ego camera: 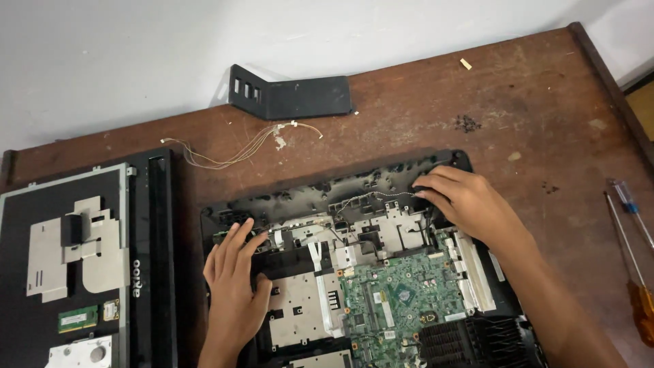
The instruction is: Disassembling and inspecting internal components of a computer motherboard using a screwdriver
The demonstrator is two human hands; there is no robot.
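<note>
An opened laptop base [320,187] lies on a brown wooden table, its green circuit board [398,303] and silver metal plates [300,310] exposed. My left hand [235,276] rests flat on the base's left part, fingertips on a black piece near the rear left corner. My right hand [466,201] reaches to the rear right corner, fingers curled over a black part where thin wires [371,197] run along the back edge. Whether it pinches a wire or the part is hidden by the fingers.
A detached laptop lid panel [146,225] with metal brackets and a small green memory module [77,318] lies at left. A black angled plastic strip [293,95] and loose thin cables [231,153] sit at the back. Two screwdrivers [630,238] lie at right near the table edge.
</note>
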